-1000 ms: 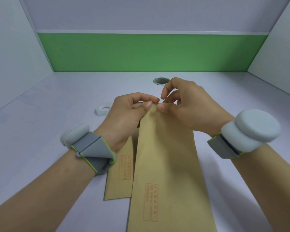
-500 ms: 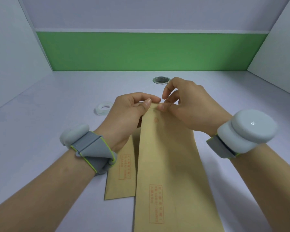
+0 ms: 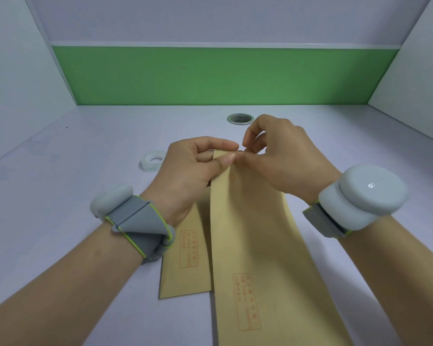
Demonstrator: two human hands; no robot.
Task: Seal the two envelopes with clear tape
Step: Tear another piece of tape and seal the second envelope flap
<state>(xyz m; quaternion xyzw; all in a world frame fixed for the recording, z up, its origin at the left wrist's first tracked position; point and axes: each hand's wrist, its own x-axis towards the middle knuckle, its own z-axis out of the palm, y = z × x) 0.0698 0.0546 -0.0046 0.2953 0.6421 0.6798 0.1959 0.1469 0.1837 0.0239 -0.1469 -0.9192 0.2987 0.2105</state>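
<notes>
Long tan kraft-paper envelope with a red printed box (image 3: 255, 245): raised at its far end, near end running toward the viewer, slight bow along its length. Far edge pinched from both sides. Second tan kraft-paper envelope (image 3: 185, 265): flat on the table, just left, partly under the first. Clear tape roll (image 3: 153, 159): flat on table, far left, apart from both.
</notes>
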